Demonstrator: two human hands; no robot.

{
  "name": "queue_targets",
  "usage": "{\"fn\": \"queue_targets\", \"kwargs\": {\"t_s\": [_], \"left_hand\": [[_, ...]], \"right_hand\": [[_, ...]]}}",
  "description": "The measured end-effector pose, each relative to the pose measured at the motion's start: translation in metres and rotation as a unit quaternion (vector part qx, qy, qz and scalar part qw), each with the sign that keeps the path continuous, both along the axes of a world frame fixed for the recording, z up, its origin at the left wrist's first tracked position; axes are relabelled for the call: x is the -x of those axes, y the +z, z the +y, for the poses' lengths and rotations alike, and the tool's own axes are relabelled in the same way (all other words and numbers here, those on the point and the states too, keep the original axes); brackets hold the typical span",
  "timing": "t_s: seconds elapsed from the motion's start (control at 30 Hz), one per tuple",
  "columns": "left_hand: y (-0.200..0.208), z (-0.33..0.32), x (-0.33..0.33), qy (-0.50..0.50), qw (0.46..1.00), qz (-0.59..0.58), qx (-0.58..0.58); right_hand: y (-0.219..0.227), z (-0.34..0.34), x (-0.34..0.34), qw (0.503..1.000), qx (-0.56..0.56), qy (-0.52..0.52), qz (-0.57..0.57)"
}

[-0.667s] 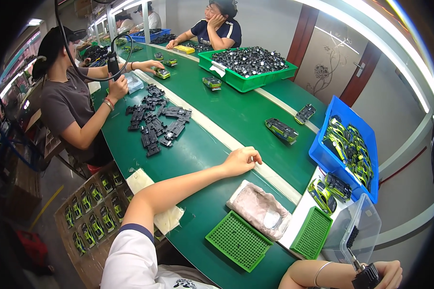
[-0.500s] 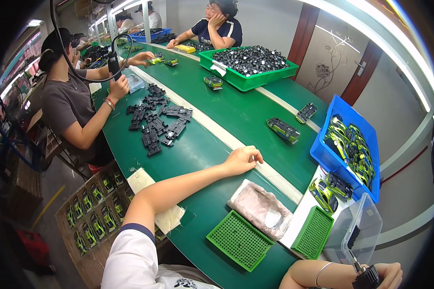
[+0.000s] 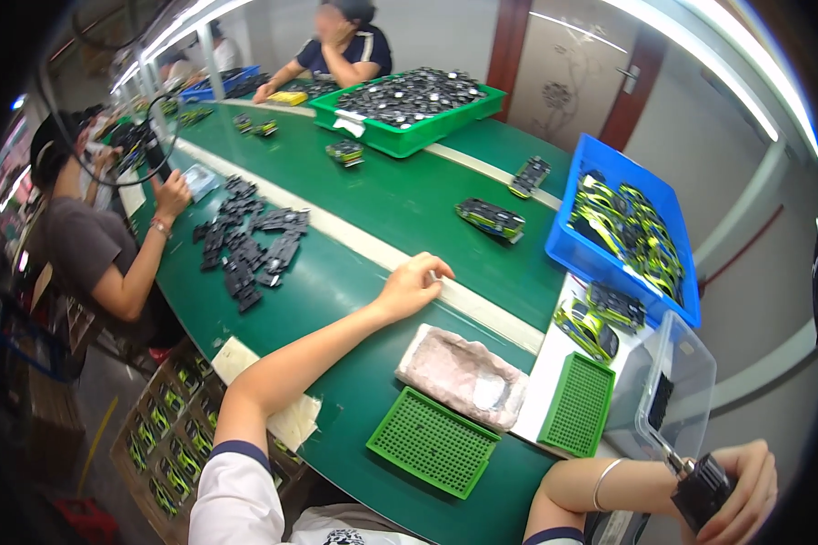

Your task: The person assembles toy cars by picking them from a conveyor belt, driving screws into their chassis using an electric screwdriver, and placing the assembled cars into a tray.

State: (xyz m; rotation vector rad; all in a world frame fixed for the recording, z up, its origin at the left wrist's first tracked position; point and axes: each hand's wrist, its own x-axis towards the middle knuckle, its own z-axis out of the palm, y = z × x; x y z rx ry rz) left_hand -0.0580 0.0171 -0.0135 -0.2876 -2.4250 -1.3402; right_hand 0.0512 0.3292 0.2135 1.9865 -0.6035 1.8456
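My left hand point(image 3: 413, 287) rests at the pale strip along the green table. Its fingers are loosely curled, with a gap at the thumb and nothing visible between them. At the lower right my right hand point(image 3: 743, 490) is closed around a black electric screwdriver point(image 3: 700, 490). The metal shaft points toward a clear plastic box point(image 3: 691, 381) with a small dark heap in it; the tip is hard to make out. Between my arms lie a green perforated tray point(image 3: 434, 445) and a pinkish padded tray point(image 3: 459, 368). A second green perforated tray point(image 3: 580, 404) is near the clear box.
A blue bin point(image 3: 563, 241) of green toy cars stands at the right. Toy cars point(image 3: 491, 220) lie on the green surface beyond the strip. Black chassis parts point(image 3: 245, 241) are piled before a co-worker point(image 3: 100, 245). A green bin point(image 3: 409, 136) of black parts stands farther off.
The whole view has shifted, so most things sit farther left and higher. My left hand stays at the strip; my right hand still holds the screwdriver. The left co-worker's far arm has drawn back.
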Motion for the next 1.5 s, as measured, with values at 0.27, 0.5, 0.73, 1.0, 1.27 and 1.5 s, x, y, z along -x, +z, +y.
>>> {"fn": "queue_targets", "kwargs": {"t_s": [0.27, 0.5, 0.73, 1.0, 1.27, 1.5], "left_hand": [[0.025, 0.021, 0.062, -0.017, 0.980, 0.118, 0.159], [0.027, 0.004, 0.169, -0.062, 0.932, 0.104, 0.342], [0.037, 0.015, 0.158, -0.103, 0.926, 0.012, 0.363], [0.078, 0.036, -0.020, -0.200, 0.918, 0.169, 0.299], [0.051, 0.039, -0.077, -0.224, 0.911, 0.156, 0.309], [0.043, 0.034, -0.078, -0.258, 0.925, 0.162, 0.226]], "right_hand": [[-0.003, 0.015, 0.004, 0.993, 0.082, 0.022, -0.078], [0.000, 0.025, -0.004, 0.981, 0.094, -0.044, -0.166], [-0.028, 0.052, -0.026, 0.918, 0.308, -0.124, -0.216], [0.003, -0.001, 0.002, 0.974, 0.093, -0.029, -0.204], [-0.005, -0.039, -0.009, 0.959, 0.054, -0.103, -0.258], [-0.038, -0.067, -0.028, 0.853, 0.048, -0.216, -0.472]]}}
